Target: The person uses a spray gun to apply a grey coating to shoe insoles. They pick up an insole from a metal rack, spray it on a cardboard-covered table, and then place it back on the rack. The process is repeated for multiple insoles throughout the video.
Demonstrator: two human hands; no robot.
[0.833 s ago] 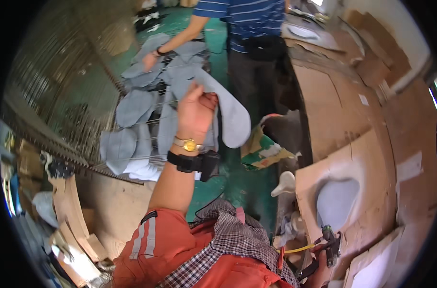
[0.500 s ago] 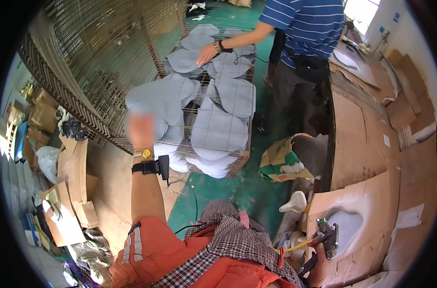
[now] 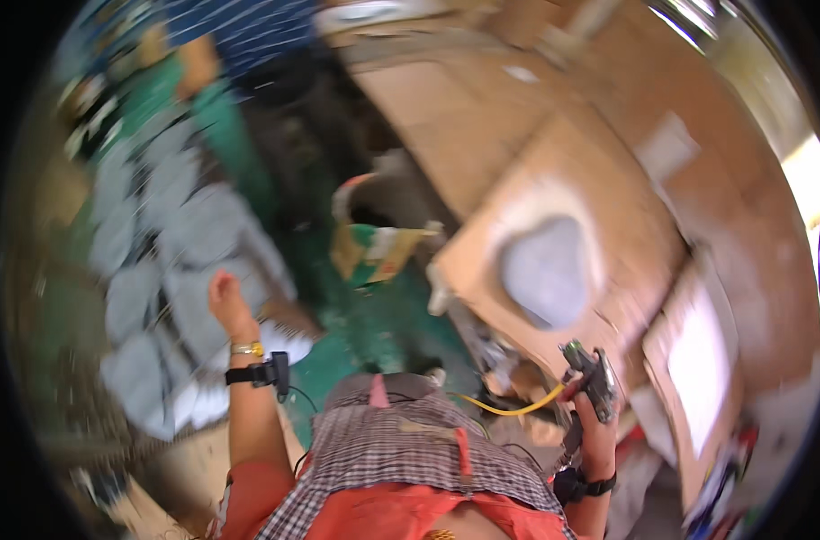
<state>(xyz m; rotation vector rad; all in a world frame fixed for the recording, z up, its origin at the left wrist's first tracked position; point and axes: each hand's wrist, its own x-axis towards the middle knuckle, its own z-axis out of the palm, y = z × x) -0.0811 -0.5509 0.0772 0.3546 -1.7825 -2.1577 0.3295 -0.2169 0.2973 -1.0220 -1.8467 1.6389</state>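
Observation:
My right hand (image 3: 597,430) grips a spray gun (image 3: 595,382) with a yellow hose (image 3: 509,410) running from it. Just beyond the gun, a grey rounded pad (image 3: 547,272) lies flat on a cardboard sheet (image 3: 468,256), ringed by a pale coating. On the left side, my left hand (image 3: 233,308) is over or beside a wire rack covered with grey pads (image 3: 207,225). Motion smears its fingers; nothing shows in it, and whether it touches a pad I cannot tell.
Cardboard (image 3: 428,117) covers the bench on the right. An opened green and white bag (image 3: 374,252) stands between bench and rack on the green floor (image 3: 338,337). Another person in a blue striped shirt (image 3: 248,31) stands at the far end.
The view has swung right, bringing the bench toward the middle. My left arm has drawn back from over the rack, and my right hand with the spray gun shows more fully.

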